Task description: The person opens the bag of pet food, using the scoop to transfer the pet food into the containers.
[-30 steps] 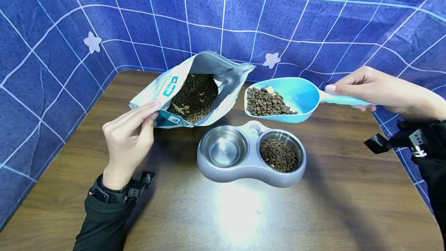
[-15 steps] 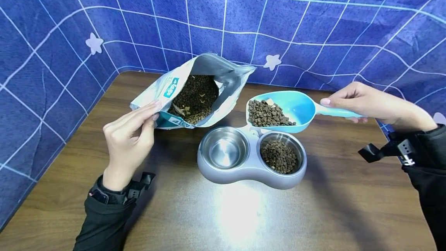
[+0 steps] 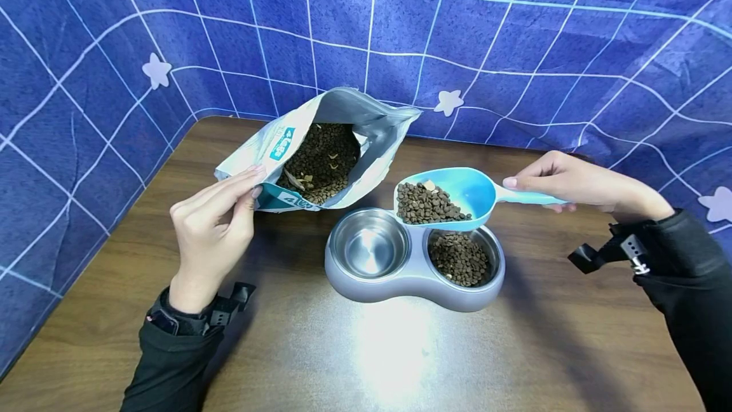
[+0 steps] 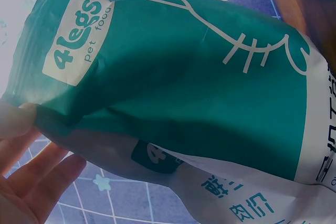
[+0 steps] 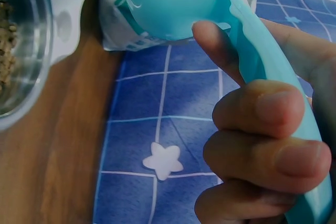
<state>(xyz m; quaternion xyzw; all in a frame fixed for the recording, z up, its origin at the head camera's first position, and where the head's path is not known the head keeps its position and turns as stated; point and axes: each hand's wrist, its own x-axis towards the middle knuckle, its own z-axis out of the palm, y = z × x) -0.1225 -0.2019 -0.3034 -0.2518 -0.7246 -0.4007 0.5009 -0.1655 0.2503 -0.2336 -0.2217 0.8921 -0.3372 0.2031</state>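
Observation:
My left hand (image 3: 213,234) pinches the near left edge of an open pet food bag (image 4: 199,87), teal and white, with brown kibble (image 3: 320,167) inside. In the head view my right hand (image 3: 572,180) grips the handle of a light blue scoop (image 3: 471,189); the right wrist view shows its fingers (image 5: 257,108) curled round that handle. A heap of kibble with one pale chunk lies in the scoop's front. The scoop is level and overlaps the back of a grey double bowl (image 3: 412,281). Its right steel bowl (image 3: 492,253) holds kibble; the left steel bowl (image 3: 368,243) is bare metal.
All of this is on a brown wooden table (image 3: 297,348). A blue cloth (image 3: 320,24) with white grid lines and pale stars rises behind the table and along its left side. The bag stands left of the scoop, just behind the double bowl.
My right hand has brought the loaded scoop toward me and slightly left, from behind the double bowl to over its back edge. The left hand and bag have stayed in place.

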